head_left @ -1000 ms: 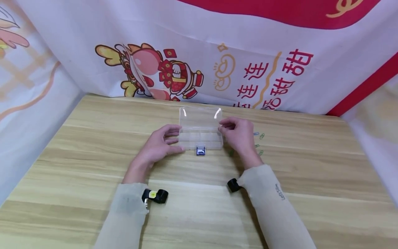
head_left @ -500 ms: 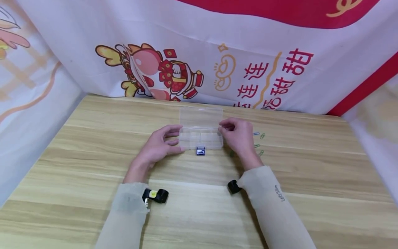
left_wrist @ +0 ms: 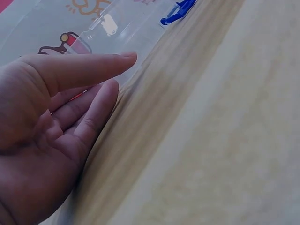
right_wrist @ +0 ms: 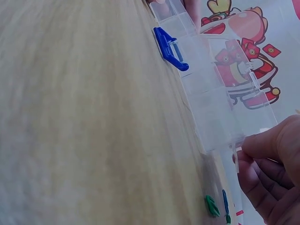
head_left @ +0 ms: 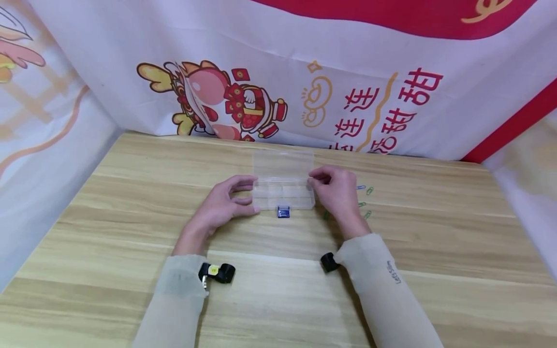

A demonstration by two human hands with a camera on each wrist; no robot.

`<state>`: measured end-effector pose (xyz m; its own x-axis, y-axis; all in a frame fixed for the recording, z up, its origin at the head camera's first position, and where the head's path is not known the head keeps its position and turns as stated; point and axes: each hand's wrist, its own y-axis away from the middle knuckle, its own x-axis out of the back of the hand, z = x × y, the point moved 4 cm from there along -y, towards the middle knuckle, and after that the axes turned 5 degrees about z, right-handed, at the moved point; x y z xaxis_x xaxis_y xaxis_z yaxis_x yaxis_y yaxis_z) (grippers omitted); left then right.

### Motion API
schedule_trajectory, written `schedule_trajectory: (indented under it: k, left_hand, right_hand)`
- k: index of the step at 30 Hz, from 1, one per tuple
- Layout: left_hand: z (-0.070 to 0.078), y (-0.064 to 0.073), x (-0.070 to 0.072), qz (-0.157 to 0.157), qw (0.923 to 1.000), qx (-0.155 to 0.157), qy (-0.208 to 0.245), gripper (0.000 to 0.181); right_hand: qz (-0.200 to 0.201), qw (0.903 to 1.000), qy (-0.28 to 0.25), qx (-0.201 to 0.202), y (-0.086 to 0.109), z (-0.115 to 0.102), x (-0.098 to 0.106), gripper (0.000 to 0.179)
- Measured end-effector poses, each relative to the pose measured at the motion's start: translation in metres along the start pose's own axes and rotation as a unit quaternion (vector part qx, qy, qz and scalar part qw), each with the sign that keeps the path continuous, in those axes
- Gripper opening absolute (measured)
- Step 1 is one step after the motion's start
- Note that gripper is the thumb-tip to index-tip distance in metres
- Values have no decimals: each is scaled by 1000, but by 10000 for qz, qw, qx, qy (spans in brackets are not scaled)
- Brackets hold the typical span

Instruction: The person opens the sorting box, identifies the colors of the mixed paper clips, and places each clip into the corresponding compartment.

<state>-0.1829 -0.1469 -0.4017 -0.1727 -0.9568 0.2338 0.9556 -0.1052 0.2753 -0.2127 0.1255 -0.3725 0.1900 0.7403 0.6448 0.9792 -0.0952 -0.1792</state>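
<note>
Looks like the bracing step: box (head_left: 284, 196) at 12 o'clock on the counter (head_left: 274, 299), left hand (head_left: 223, 200) spread at its 9 o'clock end, right hand (head_left: 337, 189) pinching a thin clear piece (right_wrist: 236, 161) at its 3; next probably calls for a still box and fine right-hand control.

One clear box (head_left: 283, 195), one blue latch (head_left: 283, 211), one blue paper clip (head_left: 360, 187), four visible green paper clips (head_left: 370, 191)

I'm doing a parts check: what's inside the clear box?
Only dividers show inside the clear box; the right hand covers its far right corner, so that bit cannot be seen.
</note>
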Motion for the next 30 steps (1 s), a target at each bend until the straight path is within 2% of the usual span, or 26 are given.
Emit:
schedule_trajectory:
  k: [7,19,30]
  left_hand:
    - [2,0,-2,-6,10000,-74,-11,84]
    - [5,0,-7,230,9981,-375,-421,84]
    - [4,0,-9,307,9972,-343,-593,83]
  right_hand:
    - [73,10000,43,8,1,1,0,10]
    - [260,9995,175,-74,5,-2,0,11]
    - [226,9987,374,-266,8,-2,0,7]
